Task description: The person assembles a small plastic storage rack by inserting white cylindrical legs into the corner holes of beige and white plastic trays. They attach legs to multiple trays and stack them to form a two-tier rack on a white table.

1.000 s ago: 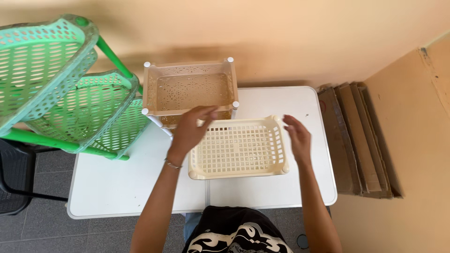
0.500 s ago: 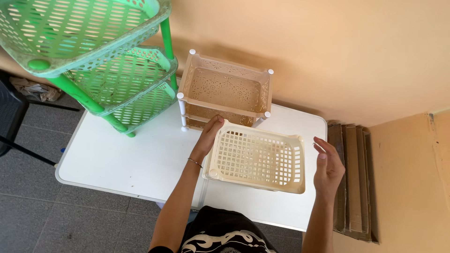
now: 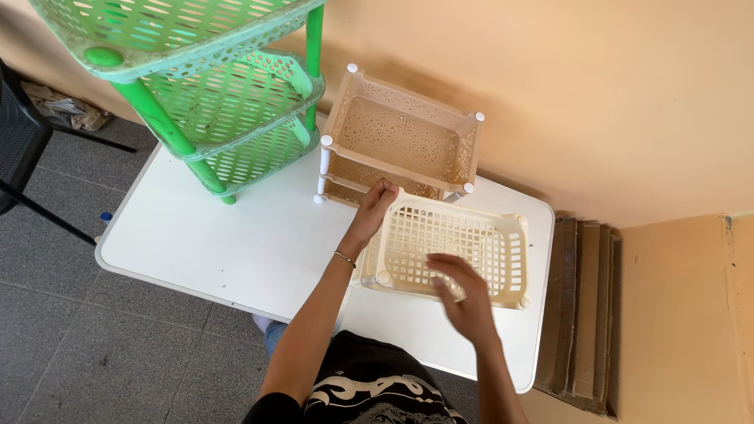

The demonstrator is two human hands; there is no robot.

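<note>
- Nearest me, my right hand [image 3: 459, 294] hovers over the near long edge of the cream basket tray [image 3: 448, 250]. The fingers are spread loosely and it is blurred, so I cannot tell whether it touches the rim or holds anything.
- The tray lies flat on the white table [image 3: 236, 235], at its right half. Its long axis runs left to right, tilted slightly down toward the right. From my right hand the bulk of the tray lies just beyond, away from me.
- My left hand [image 3: 373, 210] rests on the tray's far left corner, fingers curled over the rim. Whether the thumb closes underneath is hidden. This hand has the firmer contact with the tray; the right is merely above it.
- Just beyond the tray, almost touching its far edge, stands the beige two-tier rack [image 3: 400, 141] with white corner posts. Its lower tier is mostly hidden by the upper one.
- Farther left stands the green tiered rack [image 3: 228, 102], its top cut off by the frame.
- At the far right, beside the table, flattened cardboard [image 3: 585, 314] leans by the wall.
</note>
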